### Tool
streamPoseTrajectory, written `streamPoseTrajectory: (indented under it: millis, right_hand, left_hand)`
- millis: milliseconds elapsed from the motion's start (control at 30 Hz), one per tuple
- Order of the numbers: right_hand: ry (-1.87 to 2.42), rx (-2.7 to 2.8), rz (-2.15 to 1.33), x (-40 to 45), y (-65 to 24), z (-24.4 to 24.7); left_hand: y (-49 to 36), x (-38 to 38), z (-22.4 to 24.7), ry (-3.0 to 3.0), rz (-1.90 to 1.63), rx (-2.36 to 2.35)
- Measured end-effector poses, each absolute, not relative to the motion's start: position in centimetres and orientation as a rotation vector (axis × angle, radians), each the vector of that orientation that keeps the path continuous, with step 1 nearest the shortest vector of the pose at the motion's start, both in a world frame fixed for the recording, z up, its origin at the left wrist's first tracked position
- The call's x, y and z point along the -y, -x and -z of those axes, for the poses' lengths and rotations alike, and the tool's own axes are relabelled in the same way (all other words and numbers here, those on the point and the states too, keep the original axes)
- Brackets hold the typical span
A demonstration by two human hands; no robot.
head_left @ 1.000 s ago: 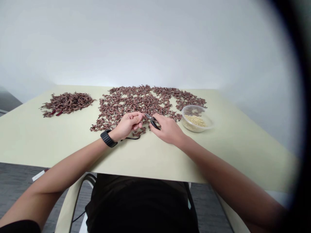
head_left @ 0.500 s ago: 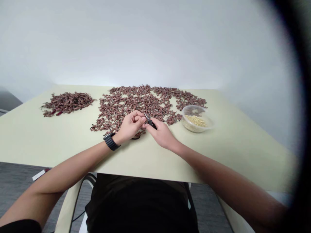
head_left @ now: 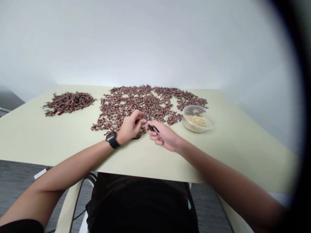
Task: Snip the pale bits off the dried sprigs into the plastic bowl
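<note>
My right hand (head_left: 162,134) is closed around a small dark hand tool (head_left: 153,128), its metal tip pointing up and left. Close beside that tip, my left hand (head_left: 131,127) has its thumb and fingers pinched together; whatever they hold is too small to name. Both hands are over the near edge of a wide spread of dried reddish-brown pieces (head_left: 136,102). A clear round bowl (head_left: 209,124) with yellow bits (head_left: 197,121) in it stands to the right of the spread.
A denser pile of dried reddish-brown pieces (head_left: 70,102) lies at the left on the pale yellow table (head_left: 48,142). A white wall (head_left: 145,42) rises behind the table. A small white object (head_left: 40,173) is below the table's front edge.
My right hand has turned and shifted slightly right and down, with its lower fingers now curled in view. The tool has turned with it. My left hand stays pinched near the tip.
</note>
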State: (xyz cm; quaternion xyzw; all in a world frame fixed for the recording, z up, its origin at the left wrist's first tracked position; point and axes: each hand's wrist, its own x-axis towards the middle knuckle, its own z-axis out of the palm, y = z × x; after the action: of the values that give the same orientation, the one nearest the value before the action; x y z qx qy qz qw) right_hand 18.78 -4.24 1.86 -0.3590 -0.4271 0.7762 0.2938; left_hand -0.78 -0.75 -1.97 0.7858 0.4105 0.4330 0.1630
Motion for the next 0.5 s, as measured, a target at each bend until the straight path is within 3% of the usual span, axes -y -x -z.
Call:
streamPoseTrajectory:
  millis: [133,233,300,433,500]
  right_hand:
    - [0.817,1.007,-2.363,3.2,-20.1,-2.5]
    - [0.894,1.133,-2.221,3.0,-20.2,-2.1]
    - [1.03,1.332,-1.88,3.0,-20.0,-1.5]
    - [1.231,1.791,-0.869,2.7,-20.2,-0.4]
    - [1.264,1.96,-0.573,2.4,-20.7,-0.2]
  left_hand:
    - [1.4,0.1,1.9,-2.462,-1.181,-1.171]
    - [1.5,0.0,1.7,-2.331,-1.202,-1.161]
    - [1.3,0.0,1.5,-2.097,-1.243,-1.116]
    - [1.0,0.1,1.3,-1.735,-1.209,-0.955]
    - [1.0,0.0,1.2,-1.688,-1.2,-0.926]
